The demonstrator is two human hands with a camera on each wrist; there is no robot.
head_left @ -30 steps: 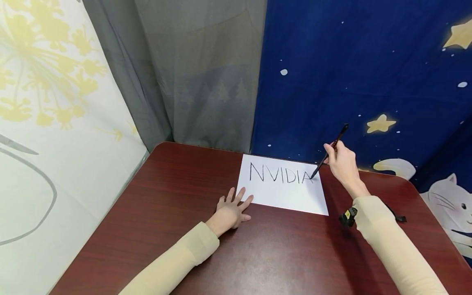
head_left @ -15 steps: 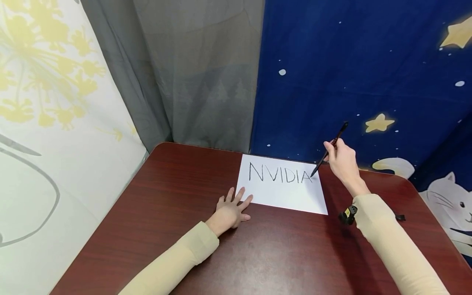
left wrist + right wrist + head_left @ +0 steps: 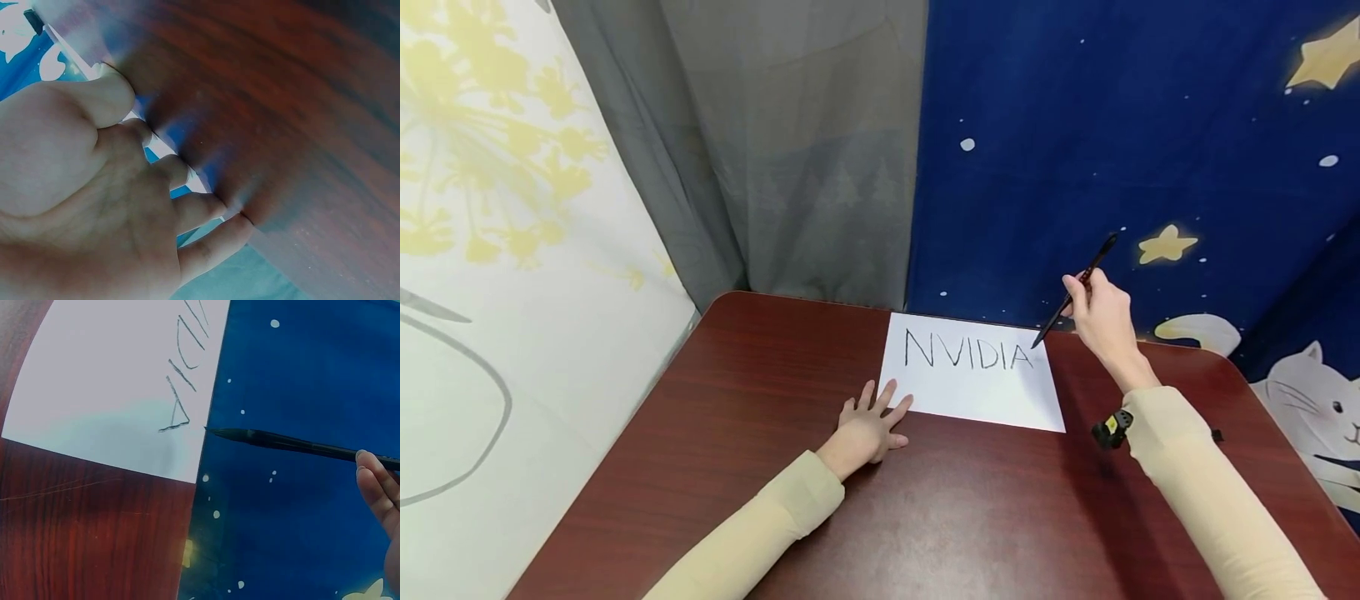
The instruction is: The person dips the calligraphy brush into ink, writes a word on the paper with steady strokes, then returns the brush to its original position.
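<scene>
A white sheet of paper (image 3: 970,396) lies near the table's far edge, with the letters NVIDIA in thin dark strokes across its upper half. My right hand (image 3: 1105,321) pinches a dark brush (image 3: 1060,312) partway up its handle. The brush slants, its pointed tip over the paper just above the last letter A. In the right wrist view the brush (image 3: 294,444) shows a dark pointed tip, apart from the lettering. My left hand (image 3: 865,429) lies with fingers spread at the paper's lower left corner, fingertips on that edge. The left wrist view shows its palm (image 3: 125,194) from below.
The dark red wooden table (image 3: 760,358) extends toward me and to both sides. Behind it hang a grey curtain (image 3: 820,167) and a blue curtain (image 3: 1037,150) with stars. A small black device (image 3: 1112,429) is strapped at my right wrist.
The brush tip has lifted from the letter A's right stroke and moved slightly up, along with my right hand. The left hand stays in place at the paper. The head view has shifted slightly.
</scene>
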